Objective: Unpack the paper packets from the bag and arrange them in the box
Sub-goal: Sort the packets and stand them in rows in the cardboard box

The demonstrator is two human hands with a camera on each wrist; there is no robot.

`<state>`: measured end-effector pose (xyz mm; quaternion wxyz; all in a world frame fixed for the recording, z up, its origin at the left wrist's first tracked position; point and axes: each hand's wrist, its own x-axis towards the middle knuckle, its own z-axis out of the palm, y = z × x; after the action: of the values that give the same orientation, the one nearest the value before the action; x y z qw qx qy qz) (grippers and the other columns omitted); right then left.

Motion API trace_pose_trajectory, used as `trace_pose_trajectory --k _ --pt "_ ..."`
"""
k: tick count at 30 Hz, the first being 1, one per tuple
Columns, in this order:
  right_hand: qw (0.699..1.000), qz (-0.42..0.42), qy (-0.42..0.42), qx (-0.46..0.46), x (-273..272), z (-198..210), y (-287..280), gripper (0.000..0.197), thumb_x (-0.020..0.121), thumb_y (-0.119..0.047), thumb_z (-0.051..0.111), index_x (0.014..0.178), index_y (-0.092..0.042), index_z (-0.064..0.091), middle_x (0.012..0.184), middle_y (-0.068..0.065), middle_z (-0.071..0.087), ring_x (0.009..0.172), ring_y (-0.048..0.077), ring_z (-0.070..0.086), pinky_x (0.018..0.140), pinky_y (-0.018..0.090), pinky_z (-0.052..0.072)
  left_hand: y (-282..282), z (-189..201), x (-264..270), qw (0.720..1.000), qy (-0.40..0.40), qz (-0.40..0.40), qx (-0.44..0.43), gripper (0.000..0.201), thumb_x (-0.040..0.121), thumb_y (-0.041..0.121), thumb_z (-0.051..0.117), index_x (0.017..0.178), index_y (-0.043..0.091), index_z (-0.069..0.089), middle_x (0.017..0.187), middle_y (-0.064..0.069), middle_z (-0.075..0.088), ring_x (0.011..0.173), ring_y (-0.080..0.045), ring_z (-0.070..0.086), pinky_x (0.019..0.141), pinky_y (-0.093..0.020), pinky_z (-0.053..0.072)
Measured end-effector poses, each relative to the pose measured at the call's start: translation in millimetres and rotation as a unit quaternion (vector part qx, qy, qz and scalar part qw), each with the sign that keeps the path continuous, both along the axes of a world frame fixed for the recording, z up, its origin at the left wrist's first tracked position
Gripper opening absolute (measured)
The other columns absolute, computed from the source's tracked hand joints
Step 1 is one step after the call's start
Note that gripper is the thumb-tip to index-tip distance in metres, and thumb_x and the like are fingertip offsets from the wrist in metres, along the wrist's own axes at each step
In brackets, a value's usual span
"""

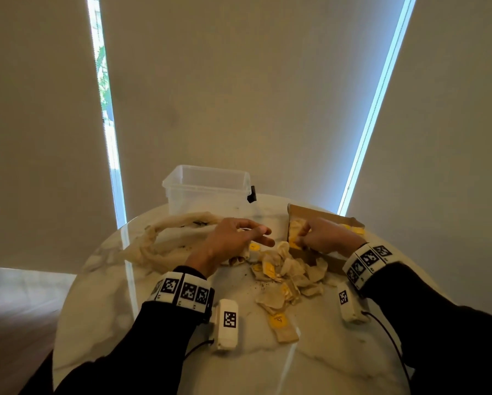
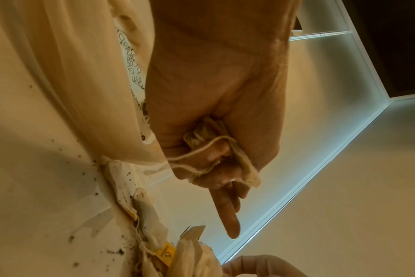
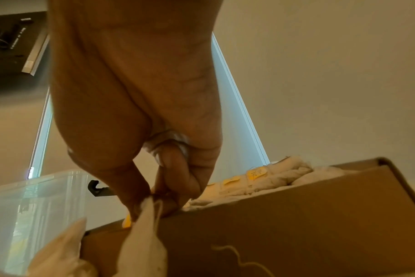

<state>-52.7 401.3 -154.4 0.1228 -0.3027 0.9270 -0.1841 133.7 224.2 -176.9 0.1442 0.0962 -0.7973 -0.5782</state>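
Paper packets [image 1: 284, 283], tan with yellow tags, lie in a loose heap on the desk [image 1: 142, 309] near the body, between the two wrists. Dark crumbs speckle the marble around them.

Left hand [image 1: 233, 240]: last fingers curl round a bunched packet with string in the palm, seen plainly in the left wrist view [image 2: 211, 148]; index finger and thumb stick out straight. The hand sits just beside the heap, at the mouth of the bag.

Right hand [image 1: 327, 236]: thumb and fingertips pinch the top of one packet [image 3: 145, 230] at the near wall of the cardboard box [image 1: 333, 260].

Step in hand, as I judge it: placing. The packets are out of the bag and going one by one into the box. Next move likely calls for lifting the pinched packet over the wall and setting it against the row, then passing over the left hand's packet.

Containers:
- Cardboard box: already holds a row of packets, tags up [image 3: 256, 174]; much of the heap is not yet in.
- Cloth bag [image 1: 165, 240]: slumped flat to the left, printed lettering; contents cannot be seen.
- Clear plastic tub [image 1: 207, 189], farthest back: looks empty, black latch on its side.
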Motion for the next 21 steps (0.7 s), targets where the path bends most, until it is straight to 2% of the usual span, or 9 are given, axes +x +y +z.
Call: trace_pose_trajectory --k 2,5,7,9,12,18,19,21 --pt "1.000 0.000 -0.002 0.012 -0.8 0.4 -2.1 0.026 0.101 -0.023 0.070 0.101 0.002 0.080 0.086 0.008 0.072 0.076 0.016 0.063 0.070 0.030 0.052 -1.0 -1.3 -0.5 1.000 0.000 -0.004 0.005 0.025 0.105 0.043 0.064 0.111 0.024 0.080 0.099 0.010 0.083 0.079 -0.026 0.063 0.072 -0.032 0.052" --pt "1.000 -0.002 0.004 0.011 -0.7 1.9 -3.3 0.025 0.098 -0.023 0.073 0.099 0.000 0.081 0.083 0.007 0.072 0.074 0.014 0.063 0.069 0.027 0.051 -2.4 -2.1 -1.5 1.000 0.006 -0.009 0.016 0.025 0.107 0.039 0.063 0.112 0.020 0.079 0.101 0.006 0.083 0.051 -0.012 0.047 0.049 -0.022 0.044" --pt "1.000 -0.005 0.008 -0.009 -1.4 1.2 -2.1 0.020 0.095 -0.023 0.076 0.095 -0.004 0.083 0.083 0.005 0.075 0.075 0.013 0.066 0.070 0.026 0.054 -3.2 -2.4 -2.0 1.000 0.013 -0.008 0.011 0.026 0.107 0.037 0.063 0.113 0.018 0.078 0.102 0.005 0.083 0.046 -0.005 0.046 0.044 -0.017 0.040" --pt "0.999 -0.008 0.020 -0.042 -2.4 -2.3 0.0 0.015 0.093 -0.024 0.079 0.089 -0.010 0.083 0.086 0.003 0.078 0.080 0.014 0.072 0.076 0.029 0.060 -4.3 -2.9 -2.5 1.000 0.017 -0.006 0.007 0.026 0.107 0.037 0.062 0.114 0.018 0.078 0.102 0.005 0.083 0.045 0.001 0.048 0.046 -0.015 0.041" --pt "0.996 -0.020 0.032 -0.084 -3.2 -8.9 3.4 0.012 0.090 -0.023 0.083 0.084 -0.014 0.084 0.084 0.001 0.079 0.085 0.015 0.075 0.081 0.033 0.064 -4.2 -3.2 -1.4 1.000 0.014 -0.007 0.009 0.025 0.107 0.039 0.063 0.113 0.021 0.078 0.102 0.007 0.083 0.047 -0.001 0.047 0.050 -0.019 0.042" --pt "0.990 -0.054 0.032 -0.123 -5.5 -12.4 5.9 0.009 0.089 -0.017 0.085 0.082 -0.012 0.083 0.076 0.001 0.080 0.076 0.016 0.079 0.077 0.034 0.067 -3.3 -2.4 -0.9 1.000 0.014 -0.009 0.017 0.024 0.107 0.038 0.063 0.113 0.020 0.078 0.102 0.008 0.083 0.048 -0.007 0.047 0.054 -0.026 0.045" --pt "0.990 -0.060 0.032 -0.121 -5.0 -11.9 5.8 0.008 0.088 -0.014 0.085 0.081 -0.011 0.083 0.076 0.002 0.080 0.075 0.017 0.079 0.075 0.033 0.067 -2.6 -1.8 -0.3 1.000 0.014 -0.008 0.015 0.024 0.107 0.038 0.063 0.113 0.021 0.078 0.102 0.008 0.083 0.053 -0.009 0.052 0.058 -0.029 0.048" --pt "0.990 -0.065 0.036 -0.117 -4.0 -10.5 6.1 0.005 0.086 -0.008 0.085 0.082 -0.009 0.083 0.078 0.004 0.080 0.074 0.018 0.078 0.070 0.031 0.066 -1.4 -0.9 1.0 1.000 0.011 -0.005 0.009 0.025 0.107 0.040 0.061 0.113 0.023 0.079 0.101 0.010 0.082 0.080 -0.028 0.067 0.076 -0.044 0.056"
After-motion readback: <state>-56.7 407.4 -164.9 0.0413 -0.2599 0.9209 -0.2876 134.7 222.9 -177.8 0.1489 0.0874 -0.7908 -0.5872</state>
